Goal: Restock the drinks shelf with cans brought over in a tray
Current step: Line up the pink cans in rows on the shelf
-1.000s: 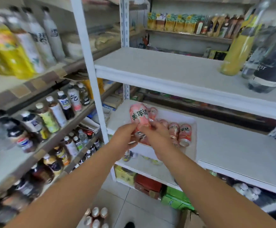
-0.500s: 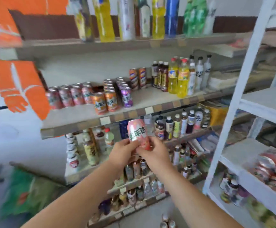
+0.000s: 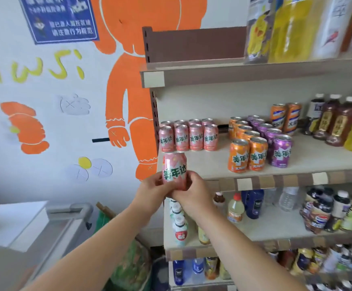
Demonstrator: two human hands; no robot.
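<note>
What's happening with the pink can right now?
Holding pink can upright: left grip, right grip. At left end of shelf, before pink row. Nothing blocking.

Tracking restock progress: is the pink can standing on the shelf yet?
No, the left hand and right hand hold the pink can upright, in front of the shelf.

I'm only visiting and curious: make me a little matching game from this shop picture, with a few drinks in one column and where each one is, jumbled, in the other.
Things
1. single pink can
2. group of pink cans
3. purple cans
4. brown bottles

Places
a. just right of the orange cans
b. left end of the can shelf
c. held between left hand and right hand
d. toward that shelf's right end

Pairs: 1-c, 2-b, 3-a, 4-d
</note>
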